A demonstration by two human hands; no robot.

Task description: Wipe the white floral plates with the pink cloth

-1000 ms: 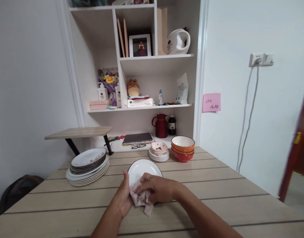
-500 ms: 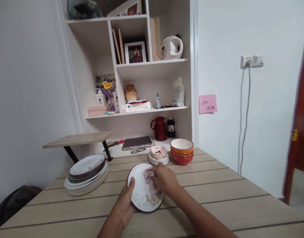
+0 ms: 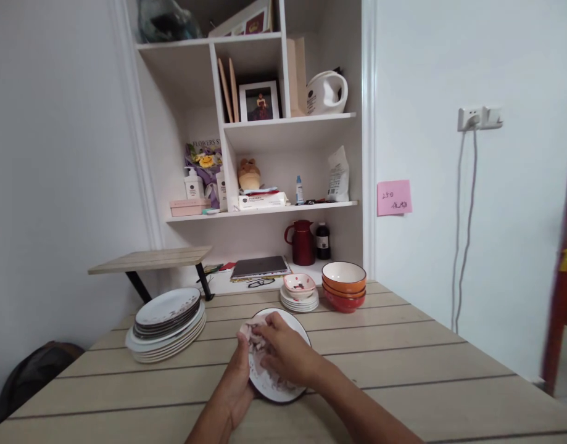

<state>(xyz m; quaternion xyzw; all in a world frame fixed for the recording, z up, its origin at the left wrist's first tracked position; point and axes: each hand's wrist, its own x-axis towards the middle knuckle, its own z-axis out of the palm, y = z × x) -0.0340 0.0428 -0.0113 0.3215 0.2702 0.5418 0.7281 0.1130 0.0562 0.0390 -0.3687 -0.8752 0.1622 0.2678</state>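
A white plate with a dark rim and a floral pattern is held above the wooden table, near its front. Wrapped round the plate's left edge is my left hand, thumb on top. My right hand presses a crumpled pinkish cloth onto the left part of the plate, close to my left thumb. The right hand covers part of the cloth and the plate's middle.
Stacked plates stand on the table at left, beside a small raised shelf. Behind the held plate are small dishes and stacked orange and red bowls. A red jug stands farther back.
My right hand and the cloth have moved from the plate's upper right to its left side. The whole view has shifted slightly.
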